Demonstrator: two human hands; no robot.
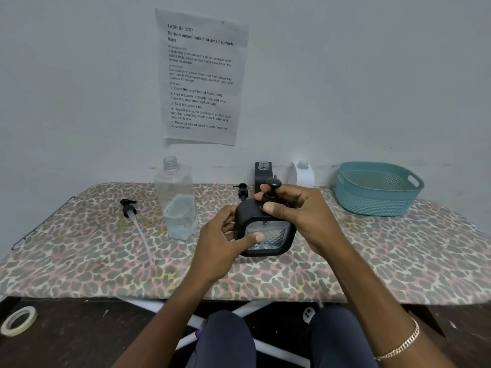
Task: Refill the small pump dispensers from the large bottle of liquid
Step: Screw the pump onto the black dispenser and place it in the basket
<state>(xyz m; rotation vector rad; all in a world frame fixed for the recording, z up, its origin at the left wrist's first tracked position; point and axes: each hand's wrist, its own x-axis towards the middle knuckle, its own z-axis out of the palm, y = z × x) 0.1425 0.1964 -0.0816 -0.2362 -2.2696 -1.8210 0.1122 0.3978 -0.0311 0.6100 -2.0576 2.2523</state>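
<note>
A small black pump dispenser (268, 235) with a clear ribbed window stands on the leopard-print table (106, 261) in front of me. My left hand (223, 245) grips its left side, thumb across the window. My right hand (295, 205) is closed around the black pump head (273, 185) at its neck. The large clear bottle (178, 203), uncapped and about a third full, stands to the left. Its long-tubed pump (132, 216) lies on the table further left. Behind are an open black dispenser (261, 173) and an open white dispenser (303, 175).
A teal plastic basket (377, 189) sits at the back right of the table. Another small black pump head (243, 191) lies behind the held dispenser. A printed sheet (202, 75) hangs on the wall. A tape roll (18, 321) lies on the floor at lower left.
</note>
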